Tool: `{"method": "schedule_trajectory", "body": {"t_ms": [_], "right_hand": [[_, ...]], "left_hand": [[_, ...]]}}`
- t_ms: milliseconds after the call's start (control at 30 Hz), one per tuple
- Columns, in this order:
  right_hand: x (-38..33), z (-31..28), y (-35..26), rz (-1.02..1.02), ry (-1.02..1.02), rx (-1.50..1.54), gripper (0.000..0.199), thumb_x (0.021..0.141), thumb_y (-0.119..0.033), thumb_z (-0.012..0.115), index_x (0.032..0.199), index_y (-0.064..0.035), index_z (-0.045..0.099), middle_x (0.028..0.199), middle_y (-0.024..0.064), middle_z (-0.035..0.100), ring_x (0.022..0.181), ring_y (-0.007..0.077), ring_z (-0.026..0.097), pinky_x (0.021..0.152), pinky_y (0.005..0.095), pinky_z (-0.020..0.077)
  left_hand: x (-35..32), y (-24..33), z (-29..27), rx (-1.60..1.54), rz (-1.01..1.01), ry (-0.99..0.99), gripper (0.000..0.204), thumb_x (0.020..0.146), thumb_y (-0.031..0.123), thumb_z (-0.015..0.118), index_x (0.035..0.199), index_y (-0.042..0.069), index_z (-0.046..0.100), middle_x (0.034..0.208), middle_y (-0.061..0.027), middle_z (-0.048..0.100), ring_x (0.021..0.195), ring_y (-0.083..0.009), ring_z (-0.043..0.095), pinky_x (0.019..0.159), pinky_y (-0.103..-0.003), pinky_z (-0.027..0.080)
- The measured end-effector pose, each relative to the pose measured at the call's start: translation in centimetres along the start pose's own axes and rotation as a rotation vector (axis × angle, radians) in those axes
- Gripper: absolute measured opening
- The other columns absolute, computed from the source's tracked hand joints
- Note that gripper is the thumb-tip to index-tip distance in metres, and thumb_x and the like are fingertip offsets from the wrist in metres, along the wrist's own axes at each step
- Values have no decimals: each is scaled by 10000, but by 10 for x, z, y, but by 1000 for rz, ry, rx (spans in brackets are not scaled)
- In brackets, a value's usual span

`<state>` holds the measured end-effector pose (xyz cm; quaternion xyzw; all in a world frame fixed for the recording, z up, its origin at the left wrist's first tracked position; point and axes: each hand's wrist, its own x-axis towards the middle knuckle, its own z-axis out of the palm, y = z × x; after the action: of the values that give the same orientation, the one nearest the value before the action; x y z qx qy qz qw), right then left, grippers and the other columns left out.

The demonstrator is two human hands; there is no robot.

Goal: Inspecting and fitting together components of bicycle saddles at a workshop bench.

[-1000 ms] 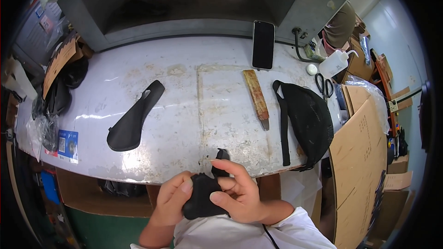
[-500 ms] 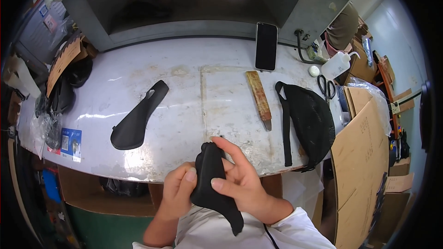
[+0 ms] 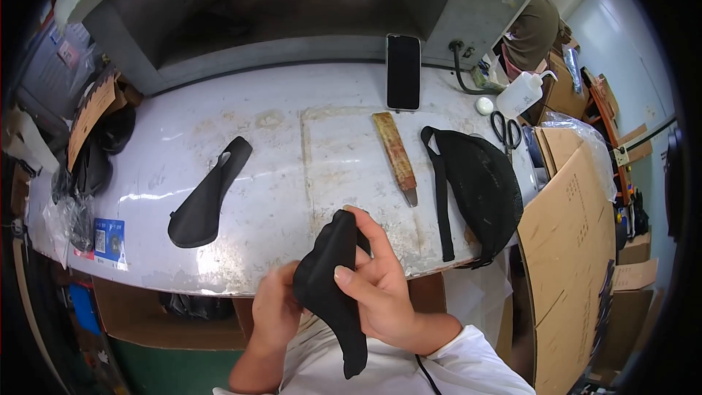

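Observation:
A black padded piece (image 3: pixel 328 278), wide at the middle and tapering to a narrow tail, is held up in front of my body. My right hand (image 3: pixel 382 292) grips its right side, thumb pressed on the face and index finger up at the top tip. At its left edge, my left hand (image 3: pixel 276 306) is closed on it, slightly blurred, some fingers hidden behind the piece. A similar black piece (image 3: pixel 205 201) with a slot near its narrow end lies on the worktable (image 3: pixel 278 175) to the left.
Right of centre lie a worn-handled blade (image 3: pixel 395 157) and a black pouch with a strap (image 3: pixel 479 194). Behind them are a phone (image 3: pixel 404 73), black scissors (image 3: pixel 506 132) and a white squeeze bottle (image 3: pixel 523 93). A grey metal housing (image 3: pixel 292 55) spans the back; cardboard (image 3: pixel 567 249) stands right.
The held piece has tilted, its top tip moving right and its tail left. My left hand has shifted slightly down along its edge. The whole view has swung a little.

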<state>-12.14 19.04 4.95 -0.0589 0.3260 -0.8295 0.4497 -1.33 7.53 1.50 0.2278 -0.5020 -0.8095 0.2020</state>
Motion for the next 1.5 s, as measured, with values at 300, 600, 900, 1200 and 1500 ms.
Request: {"method": "schedule_trajectory", "body": {"t_ms": [300,600,900,1200,1500], "right_hand": [[10,-7,-4,-36,78,22,658,964,-6,530,1519,-107,191,1276,129,553,1114,168,571,942,314,482],[8,-6,3,72,188,63,525,1003,-187,524,1478,-114,313,1133,100,588,1020,188,587,929,355,466],[21,-42,-25,25,-566,582,777,902,-760,321,1279,-89,431,634,-10,368,572,142,368,595,308,315],[9,-38,11,-37,-423,36,979,857,-777,390,1459,-12,287,1120,222,526,980,400,590,935,517,470],[-14,-17,49,-196,-204,-588,415,936,25,578,1336,61,473,957,89,659,699,124,632,605,242,536]], "left_hand": [[5,-3,23,175,191,-233,428,838,138,748,1204,9,568,955,-34,637,907,-78,564,772,-249,449],[12,-6,2,542,252,-139,235,928,212,642,1060,17,657,716,-36,623,641,-123,593,580,-257,455],[-5,-26,2,-116,-363,-81,376,1034,379,395,1007,32,538,793,-28,571,622,-76,489,522,-211,366],[-10,-15,-7,-145,-84,-142,609,1010,569,261,753,47,442,612,-36,418,520,-116,380,472,-246,310],[-6,-25,-1,-320,315,355,394,1027,353,356,851,19,470,654,-87,513,497,-140,486,479,-259,426]]}}
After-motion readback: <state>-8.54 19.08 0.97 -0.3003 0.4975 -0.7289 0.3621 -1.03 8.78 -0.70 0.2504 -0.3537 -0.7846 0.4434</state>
